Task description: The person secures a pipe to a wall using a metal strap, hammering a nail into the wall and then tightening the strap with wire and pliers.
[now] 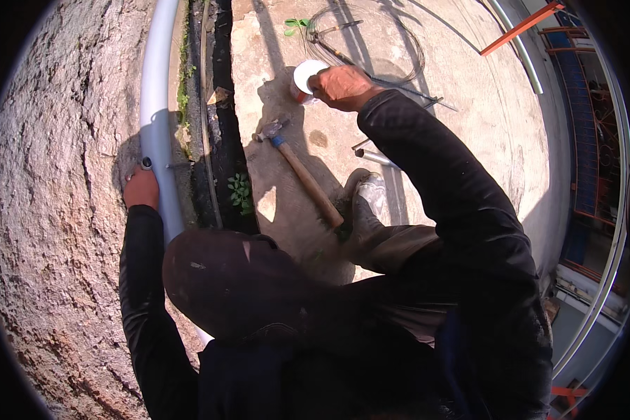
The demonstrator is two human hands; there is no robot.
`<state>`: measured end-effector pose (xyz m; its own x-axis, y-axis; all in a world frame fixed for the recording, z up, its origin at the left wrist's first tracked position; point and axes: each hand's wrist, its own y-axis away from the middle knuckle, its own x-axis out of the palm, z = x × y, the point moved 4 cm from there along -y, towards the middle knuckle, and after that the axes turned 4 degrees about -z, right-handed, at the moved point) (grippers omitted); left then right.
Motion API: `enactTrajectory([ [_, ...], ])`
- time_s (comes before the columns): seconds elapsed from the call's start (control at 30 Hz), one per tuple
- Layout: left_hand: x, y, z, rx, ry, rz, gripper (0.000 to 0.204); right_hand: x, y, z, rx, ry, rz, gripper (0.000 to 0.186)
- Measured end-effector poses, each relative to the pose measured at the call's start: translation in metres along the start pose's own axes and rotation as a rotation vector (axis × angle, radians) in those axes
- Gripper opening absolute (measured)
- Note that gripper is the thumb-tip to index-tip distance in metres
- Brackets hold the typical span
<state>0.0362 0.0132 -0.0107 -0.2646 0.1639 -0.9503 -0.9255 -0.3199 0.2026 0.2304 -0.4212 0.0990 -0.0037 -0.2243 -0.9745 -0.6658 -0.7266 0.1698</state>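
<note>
My left hand (pixel 141 187) is closed beside the long grey pipe (pixel 157 84) along the rough wall, at a small dark round piece (pixel 146 163); what its fingers hold is hard to make out. My right hand (pixel 343 87) grips a small red-and-white container (pixel 302 91) with a white round top (pixel 308 68), above the concrete ground. Below it lies a hammer (pixel 304 178) with a wooden handle and blue band near the head, beside short pipe pieces (pixel 376 156).
A wire coil (pixel 416 52) and long tools lie farther forward. A dark gutter edge (pixel 227 140) with small plants runs beside the pipe. My boot (pixel 367 196) is on the concrete. At right are an orange bar (pixel 521 28), metal rails (pixel 612 266) and grilles.
</note>
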Motion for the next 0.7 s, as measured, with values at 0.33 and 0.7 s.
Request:
enactTrajectory([
  [0.33, -0.124, 0.026, 0.001, -0.226, 0.340, -0.334, 0.024, 0.002, 0.091, -0.129, 0.381, -0.240, 0.171, 0.016],
  [0.7, -0.232, 0.023, -0.212, 0.176, 1.469, 0.762, 0.011, 0.128, 0.163, -0.073, 0.791, -0.651, -0.026, 0.020],
])
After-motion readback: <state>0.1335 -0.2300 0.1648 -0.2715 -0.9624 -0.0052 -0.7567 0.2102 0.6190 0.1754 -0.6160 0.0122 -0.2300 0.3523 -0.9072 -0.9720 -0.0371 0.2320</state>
